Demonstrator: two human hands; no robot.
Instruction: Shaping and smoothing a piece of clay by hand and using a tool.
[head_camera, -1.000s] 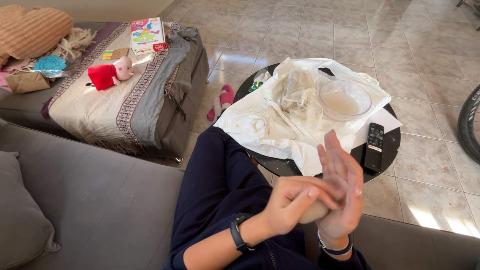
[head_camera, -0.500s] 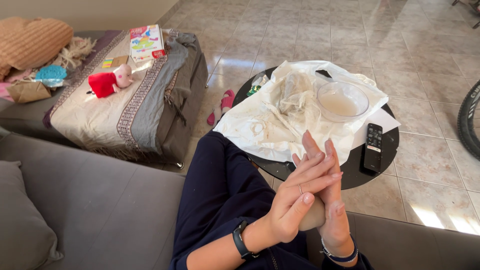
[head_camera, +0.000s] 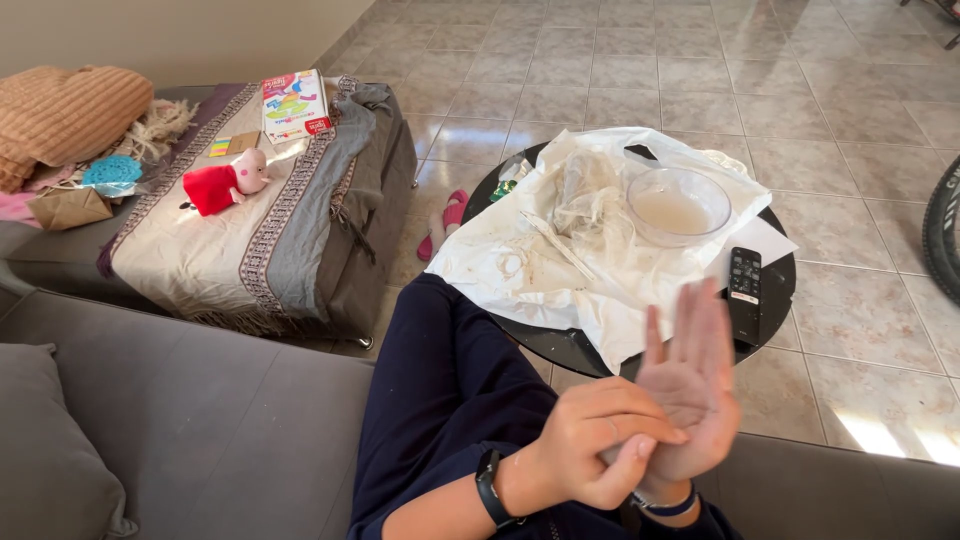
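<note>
My right hand (head_camera: 692, 385) is held up flat, palm toward me, fingers straight and together, and it holds nothing. My left hand (head_camera: 598, 445), with a black band on its wrist, curls around the heel of the right palm. Both hands hover above my dark blue trouser leg (head_camera: 440, 380), in front of the near edge of a round black table (head_camera: 775, 300). A stained white sheet (head_camera: 520, 265) covers the table. On it stand a glass bowl (head_camera: 680, 205) of cloudy liquid and a wad of clear plastic (head_camera: 590, 195). A black remote (head_camera: 744, 288) lies at the table's right side, just beyond my fingertips.
I sit on a grey sofa (head_camera: 200, 430) with a cushion (head_camera: 50, 470) at the left. Beyond it, a low bed with a striped blanket (head_camera: 220, 255) carries a red and pink plush toy (head_camera: 225, 183) and a colourful box (head_camera: 292, 103). A pink slipper (head_camera: 445, 220) lies on the tiled floor; a tyre (head_camera: 940, 230) is at the right edge.
My hands were pressed palm to palm and sliding over each other. Now the right hand has turned flat and upright, and the left has slid down to wrap its heel.
</note>
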